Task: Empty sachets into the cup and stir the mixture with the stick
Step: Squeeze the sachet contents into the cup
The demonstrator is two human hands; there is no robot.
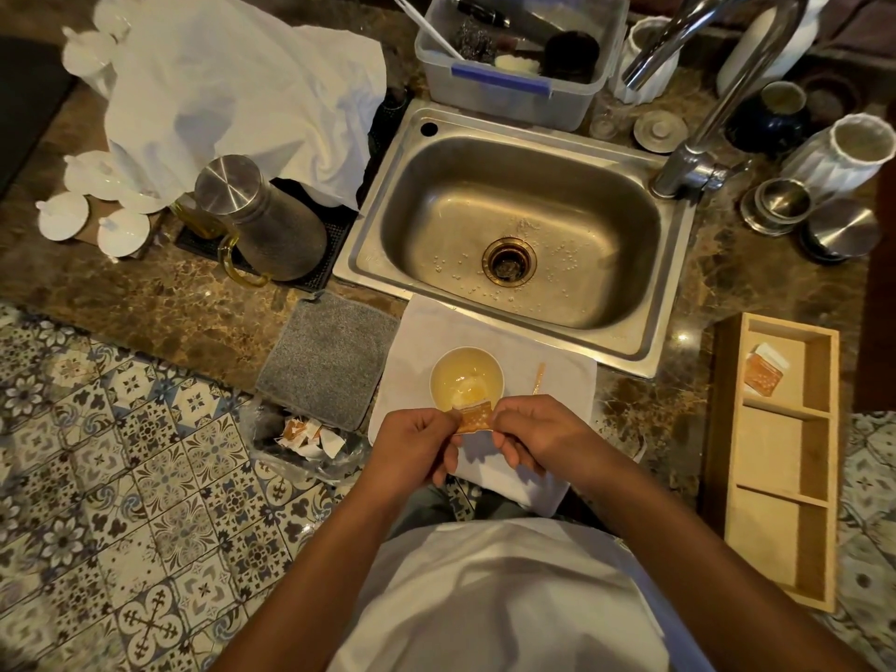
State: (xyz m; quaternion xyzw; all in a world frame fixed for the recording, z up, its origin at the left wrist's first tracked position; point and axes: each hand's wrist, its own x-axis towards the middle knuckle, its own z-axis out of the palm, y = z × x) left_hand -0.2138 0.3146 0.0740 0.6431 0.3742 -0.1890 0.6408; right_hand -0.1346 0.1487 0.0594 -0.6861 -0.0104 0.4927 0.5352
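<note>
Two hands on one orange sachet [474,416], held right at the near rim of the cup [467,379]. My left hand [417,448] pinches the sachet's left end between thumb and fingers, my right hand [531,431] pinches the right end; both are closed on it, with the sachet stretched flat between them. It hangs over the near edge of the cup and overlaps the rim from this angle; whether it touches the rim I can't tell. Whether it is torn open yet, can't tell either.

Cup is white, upright, with pale yellowish liquid and some whitish undissolved stuff at the bottom. It sits on a white cloth [562,380] laid on the brown marble counter [194,312], just in front of the steel sink [519,235]. Stick [538,378] lies flat on the same cloth, just right of the cup, apart from it, and just beyond my right hand; neither hand touches it.

More sachets [765,372] lie in the far compartment of a wooden tray [819,477] well to my right; the tray's other two compartments show only bare wood. Torn wrappers [310,436] sit in a clear plastic bag to the left of my left hand, at the counter edge, beside a grey mat [329,356].
</note>
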